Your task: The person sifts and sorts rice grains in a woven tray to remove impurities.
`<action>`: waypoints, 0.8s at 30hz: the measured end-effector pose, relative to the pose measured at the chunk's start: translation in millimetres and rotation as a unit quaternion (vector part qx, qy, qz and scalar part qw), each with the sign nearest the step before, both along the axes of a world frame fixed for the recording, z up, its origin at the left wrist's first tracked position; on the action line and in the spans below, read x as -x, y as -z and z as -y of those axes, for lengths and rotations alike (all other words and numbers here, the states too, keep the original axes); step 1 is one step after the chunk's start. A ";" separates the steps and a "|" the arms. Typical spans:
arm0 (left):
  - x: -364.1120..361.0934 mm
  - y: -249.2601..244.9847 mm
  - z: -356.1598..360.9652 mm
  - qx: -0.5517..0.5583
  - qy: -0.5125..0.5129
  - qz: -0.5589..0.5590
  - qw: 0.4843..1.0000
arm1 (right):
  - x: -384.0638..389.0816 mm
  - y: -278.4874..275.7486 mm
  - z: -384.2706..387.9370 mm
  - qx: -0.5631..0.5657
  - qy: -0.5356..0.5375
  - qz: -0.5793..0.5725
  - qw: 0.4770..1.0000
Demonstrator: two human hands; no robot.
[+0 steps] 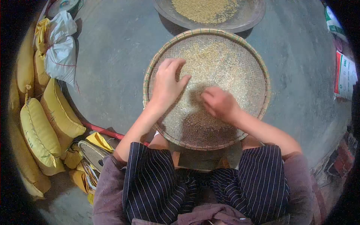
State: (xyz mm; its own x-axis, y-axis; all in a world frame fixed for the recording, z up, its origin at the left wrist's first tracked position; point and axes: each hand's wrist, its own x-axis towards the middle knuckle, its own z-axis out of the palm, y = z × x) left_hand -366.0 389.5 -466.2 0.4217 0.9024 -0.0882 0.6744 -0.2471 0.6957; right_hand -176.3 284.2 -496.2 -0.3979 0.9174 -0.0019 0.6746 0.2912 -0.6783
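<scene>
A round woven bamboo winnowing tray rests across my knees. Pale grains, apparently rice, are spread over its weave, with yellower, husk-covered grains toward the far side. Over the left part of the tray is my left hand, its thumb held apart from its bent fingers and nothing in it. My right hand is low over the middle of the grain, fingers curled together and slightly blurred. What it pinches, if anything, is hidden. A dark shadow falls on the grain beneath it.
Just beyond the tray stands a wide metal basin holding yellow grain. Stuffed yellow sacks and a tied white bag line the left side. A red and white printed bag is at the right edge, on the grey floor.
</scene>
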 end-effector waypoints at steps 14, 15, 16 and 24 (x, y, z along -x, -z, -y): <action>4.3 -25.0 38.2 0.104 0.022 -0.151 0.983 | -48.1 -44.9 -5.8 0.142 0.283 0.021 0.948; 4.2 -23.9 44.3 0.105 0.021 -0.149 0.983 | -44.2 -44.2 -2.4 0.203 0.280 -0.006 0.938; 4.1 -21.3 50.5 0.115 0.041 -0.140 0.983 | -38.1 -37.0 4.5 0.163 0.244 -0.002 0.956; -18.1 -7.4 76.3 0.188 0.133 -0.066 0.971 | -3.0 -11.4 19.0 0.148 0.115 -0.064 0.980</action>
State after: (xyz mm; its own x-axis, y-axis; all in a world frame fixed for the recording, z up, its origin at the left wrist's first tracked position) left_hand -348.0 313.2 -458.7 0.5982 0.6568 -0.4590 0.7109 -0.1706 0.6823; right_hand -173.3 265.3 -484.8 -0.1948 0.9496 -0.2455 0.6029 -0.0815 -0.7936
